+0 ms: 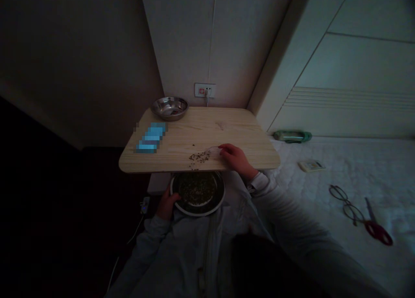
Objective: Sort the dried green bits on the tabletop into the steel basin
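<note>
My left hand (167, 204) grips the left rim of a round, white-edged dish (197, 213), thumb over the edge. Inside lies a layer of small dark grains (197, 189). The dish is at my lap, just below the front edge of a small wooden table (181, 136). Over that table, my right hand (236, 158) pinches a pale, see-through piece (214, 152), perhaps plastic; its exact kind is unclear. Its left end touches a scatter of dark grains (200, 156) near the table's front edge. A few grains lie right at the edge, above the dish.
A steel bowl (170, 109) stands at the table's back left, with a lit, blurred-out phone-like screen (151, 138) before it. On the white bed to the right are a green case (292, 136), a remote (311, 166), glasses (348, 209) and red-handled scissors (378, 233).
</note>
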`<act>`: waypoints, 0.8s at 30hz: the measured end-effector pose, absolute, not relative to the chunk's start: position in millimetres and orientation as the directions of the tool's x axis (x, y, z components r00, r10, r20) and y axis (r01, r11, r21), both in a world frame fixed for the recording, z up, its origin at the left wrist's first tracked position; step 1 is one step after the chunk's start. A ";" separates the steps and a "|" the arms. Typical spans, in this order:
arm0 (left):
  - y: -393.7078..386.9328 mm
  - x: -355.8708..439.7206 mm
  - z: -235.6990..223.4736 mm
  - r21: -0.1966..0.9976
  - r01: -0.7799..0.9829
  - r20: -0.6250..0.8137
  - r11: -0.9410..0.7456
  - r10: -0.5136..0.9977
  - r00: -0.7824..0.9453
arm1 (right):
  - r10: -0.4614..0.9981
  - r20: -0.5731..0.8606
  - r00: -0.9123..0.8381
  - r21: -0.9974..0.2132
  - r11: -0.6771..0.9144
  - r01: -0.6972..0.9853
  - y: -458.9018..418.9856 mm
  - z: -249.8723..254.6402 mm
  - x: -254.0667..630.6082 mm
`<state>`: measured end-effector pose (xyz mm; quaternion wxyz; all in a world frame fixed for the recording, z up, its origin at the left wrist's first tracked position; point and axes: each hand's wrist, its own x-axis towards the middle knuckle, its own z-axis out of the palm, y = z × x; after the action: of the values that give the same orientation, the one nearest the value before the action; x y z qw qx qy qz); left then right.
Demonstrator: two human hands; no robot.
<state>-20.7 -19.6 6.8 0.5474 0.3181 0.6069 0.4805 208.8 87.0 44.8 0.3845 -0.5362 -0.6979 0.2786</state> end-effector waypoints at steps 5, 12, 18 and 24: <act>-17.9 -22.4 3.6 0.939 -0.128 -0.338 0.318 0.921 -0.195 | 0.963 0.254 -0.093 -0.799 0.263 0.541 86.0 46.2 213.6; -17.7 -23.6 0.4 0.949 -0.105 -0.313 0.298 0.931 -0.187 | 0.967 0.242 -0.076 -0.772 0.239 0.589 79.7 50.2 217.2; -18.0 -21.5 2.3 0.945 -0.137 -0.319 0.297 0.929 -0.187 | 0.967 0.220 -0.125 -0.793 0.252 0.555 68.6 50.8 214.9; -15.4 -20.1 6.0 0.931 -0.140 -0.358 0.337 0.918 -0.172 | 0.970 0.210 -0.125 -0.806 0.244 0.540 62.9 47.1 215.2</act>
<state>-20.1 -15.4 6.0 0.5556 0.3244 0.5996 0.4759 215.2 62.9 47.1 0.3759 -0.5443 -0.6933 0.2860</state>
